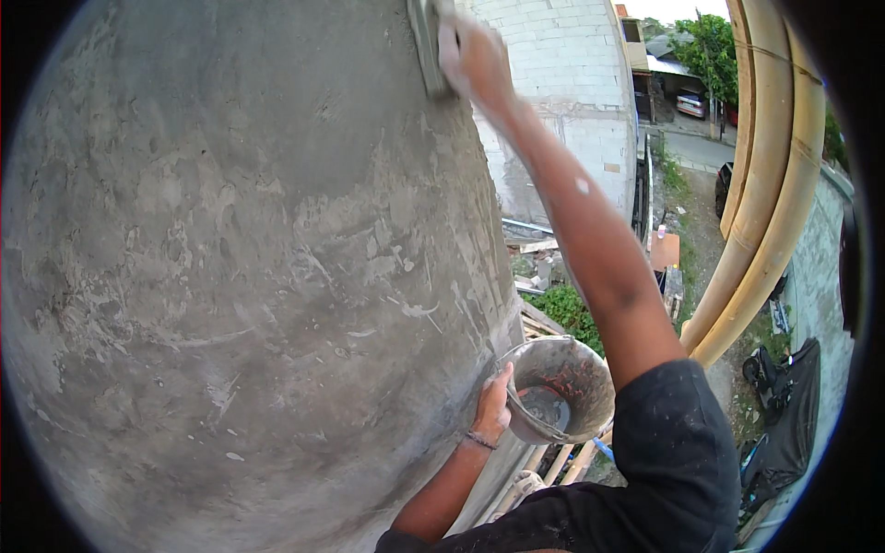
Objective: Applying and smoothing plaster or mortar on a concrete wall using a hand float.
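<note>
My right hand (477,60) is raised high, its arm stretched up along the wall's edge. Its fingers are wrapped round a long, flat plastering float (427,46), whose face lies against the top of the grey rendered wall (221,276). Motion blurs the hand and the tool somewhat. Lower down, my left hand (495,405) grips the rim of a round, mortar-stained bucket (585,396), thumb at the lip. The bucket tilts toward me, with a little greyish wet stuff at its bottom. Dark, smooth render covers the upper wall; the lower part is paler and streaked.
Thick bamboo poles (770,175) rise close on the right, and more poles (558,463) lie beneath the bucket. A white block wall (562,69) stands beyond the wall's edge. Far below are rubble, plants, a street with a parked car (690,103), and a dark-covered motorbike (784,415).
</note>
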`<state>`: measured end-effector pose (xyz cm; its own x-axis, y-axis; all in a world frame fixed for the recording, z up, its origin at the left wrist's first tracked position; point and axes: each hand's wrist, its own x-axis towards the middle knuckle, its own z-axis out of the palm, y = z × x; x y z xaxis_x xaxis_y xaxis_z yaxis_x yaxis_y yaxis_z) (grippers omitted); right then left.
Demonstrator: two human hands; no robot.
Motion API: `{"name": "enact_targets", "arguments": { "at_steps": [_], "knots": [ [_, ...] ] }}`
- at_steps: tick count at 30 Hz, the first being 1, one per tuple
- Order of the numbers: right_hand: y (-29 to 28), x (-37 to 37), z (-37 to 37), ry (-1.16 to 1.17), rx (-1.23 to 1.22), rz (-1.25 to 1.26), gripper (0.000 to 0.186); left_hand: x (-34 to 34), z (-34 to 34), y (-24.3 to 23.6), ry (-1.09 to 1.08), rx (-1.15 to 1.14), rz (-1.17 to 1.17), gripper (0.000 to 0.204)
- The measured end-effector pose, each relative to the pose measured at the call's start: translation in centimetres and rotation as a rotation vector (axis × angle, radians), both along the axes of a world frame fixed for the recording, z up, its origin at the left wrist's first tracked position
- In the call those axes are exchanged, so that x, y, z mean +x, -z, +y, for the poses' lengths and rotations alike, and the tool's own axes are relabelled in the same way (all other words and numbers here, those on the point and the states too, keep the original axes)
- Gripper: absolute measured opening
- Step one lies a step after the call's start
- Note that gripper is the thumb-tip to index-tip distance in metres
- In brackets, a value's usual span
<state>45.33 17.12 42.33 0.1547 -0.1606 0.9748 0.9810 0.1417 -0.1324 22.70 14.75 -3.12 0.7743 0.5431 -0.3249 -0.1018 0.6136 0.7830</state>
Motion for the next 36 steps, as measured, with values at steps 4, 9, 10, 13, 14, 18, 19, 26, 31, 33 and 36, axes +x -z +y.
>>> {"name": "enact_targets", "arguments": {
  "at_steps": [4,9,10,13,14,18,19,26,31,33,36],
  "knots": [
    [12.7,-3.1,0.7,-0.076,0.027,-0.134,0.043,-0.3,0.0,-1.3,-0.076,0.000,0.002,0.038],
    [4.5,0.0,0.7,-0.073,-0.005,-0.048,0.040,0.4,-1.4,-1.6,-0.045,-0.091,0.015,0.037],
    [0.6,0.4,0.2,0.021,0.045,-0.059,0.035,0.7,-1.5,-1.7,-0.047,-0.094,0.021,0.037],
    [-3.5,0.4,0.4,0.065,0.092,-0.064,0.030,0.2,-1.6,-1.7,-0.058,-0.073,0.045,0.037],
    [-2.2,-1.2,0.3,-0.006,0.068,-0.042,0.030,-0.3,-1.1,-1.7,-0.045,-0.014,0.032,0.040],
    [11.6,-7.5,0.5,-0.198,-0.104,-0.186,0.033,-0.8,0.5,-0.8,-0.080,0.044,0.010,0.043],
    [12.0,-6.9,0.5,-0.188,-0.102,-0.188,0.033,-0.6,0.1,-0.9,-0.070,0.047,0.008,0.043],
    [-0.6,-1.2,-1.3,0.095,-0.133,0.067,0.030,-0.5,-1.4,-1.2,-0.080,-0.009,0.033,0.039],
    [7.4,-7.6,-0.8,-0.018,0.044,-0.246,0.034,-2.3,0.1,-1.0,-0.146,-0.012,-0.043,0.038],
    [5.9,-7.8,-1.6,-0.048,-0.156,-0.077,0.036,-2.1,1.3,2.2,-0.118,0.057,-0.005,0.043],
    [-0.5,-3.1,-2.6,0.025,-0.104,0.131,0.040,-0.7,-0.9,1.2,-0.069,0.059,0.071,0.044]
  ]
}}
